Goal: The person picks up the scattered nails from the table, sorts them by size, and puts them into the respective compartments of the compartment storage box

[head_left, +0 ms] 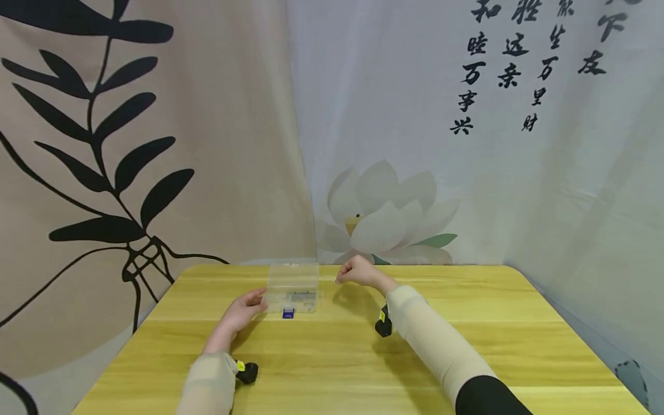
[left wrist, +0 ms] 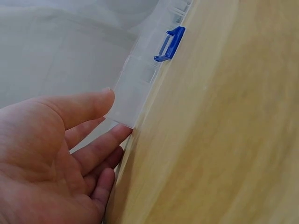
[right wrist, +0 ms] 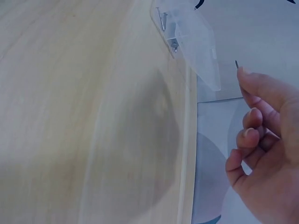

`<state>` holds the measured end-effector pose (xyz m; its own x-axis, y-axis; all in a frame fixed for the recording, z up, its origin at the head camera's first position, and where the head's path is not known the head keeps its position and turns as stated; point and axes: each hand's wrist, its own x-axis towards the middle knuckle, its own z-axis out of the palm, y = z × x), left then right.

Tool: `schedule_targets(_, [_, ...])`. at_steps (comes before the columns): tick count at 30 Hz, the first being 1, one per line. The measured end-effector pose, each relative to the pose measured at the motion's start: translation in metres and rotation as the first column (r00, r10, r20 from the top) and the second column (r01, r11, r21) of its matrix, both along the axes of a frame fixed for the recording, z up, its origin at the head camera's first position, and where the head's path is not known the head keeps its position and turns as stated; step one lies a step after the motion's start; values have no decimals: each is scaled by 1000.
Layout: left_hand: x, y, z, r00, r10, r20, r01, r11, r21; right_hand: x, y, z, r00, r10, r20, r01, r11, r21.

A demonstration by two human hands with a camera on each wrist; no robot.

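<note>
The left hand [head_left: 244, 311] is lying open, its fingertips [left wrist: 122, 132] touching the clear plastic box [head_left: 293, 286]. The right hand [head_left: 358, 272] is hovering just right of the box, curled fingers pinching a small nail [right wrist: 237, 64].

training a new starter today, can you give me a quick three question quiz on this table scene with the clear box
1. True or false: the left hand lies with straight fingers against the side of the clear box.
2. What colour is the latch on the box? A) red B) blue C) green
3. Fill in: the right hand pinches a small ____ between thumb and forefinger, just beside the box.

Key: 1 true; 2 B; 3 nail. More nails lie inside the box, which stands on the wooden table.
</note>
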<state>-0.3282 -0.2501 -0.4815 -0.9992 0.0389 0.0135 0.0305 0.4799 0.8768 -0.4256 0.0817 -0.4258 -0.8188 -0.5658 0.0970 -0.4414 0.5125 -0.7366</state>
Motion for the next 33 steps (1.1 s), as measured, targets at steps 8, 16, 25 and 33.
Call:
schedule_targets(8, [4,-1,-4,1000,13,-6,-13,1000,3,2,-5,2,1000,-6,-10,6,1000,2])
schedule_targets(16, [2,2,-3,1000,4,-30,-4,1000,-4,5,-10,2,1000,-22,-10,22,1000,5])
schedule_targets(25, [2,2,1,1000,7,-25,-7,1000,-1,5,-28,-2,999,24,-34,-24,1000,8])
schedule_targets(33, [2,4,1,1000,13,-23,-13,1000,8,9,-42,-8,998,35,-56,-33,999,25])
